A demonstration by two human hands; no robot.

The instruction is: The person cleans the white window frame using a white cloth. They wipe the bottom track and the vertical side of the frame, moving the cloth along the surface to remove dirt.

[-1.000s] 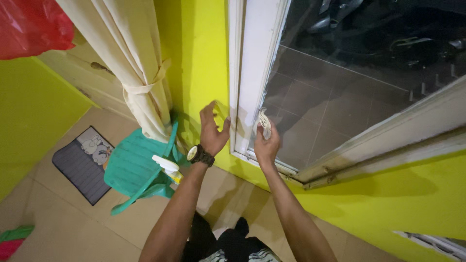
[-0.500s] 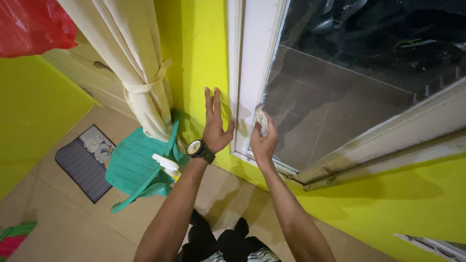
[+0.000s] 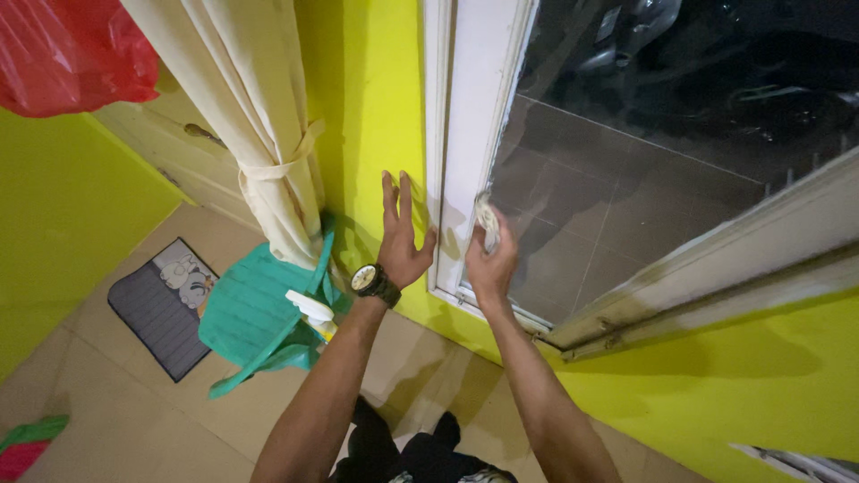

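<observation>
My right hand [image 3: 490, 261] grips a small crumpled white cloth [image 3: 486, 220] and presses it against the lower left corner of the dark window pane [image 3: 644, 161], next to the white window frame [image 3: 474, 116]. My left hand [image 3: 403, 234], with a black wristwatch [image 3: 373, 283] on the wrist, lies flat with fingers spread on the yellow wall [image 3: 376, 98], right beside the frame's left edge.
A green plastic chair [image 3: 259, 313] stands below left with a white spray bottle [image 3: 313, 313] on it. A tied cream curtain [image 3: 242, 116] hangs above the chair. A grey mat [image 3: 161, 304] lies on the tiled floor. A red plastic bag [image 3: 63, 54] hangs top left.
My left hand has opened from a bent pose and flattened against the wall. My right hand with the cloth has slid slightly up along the pane's edge.
</observation>
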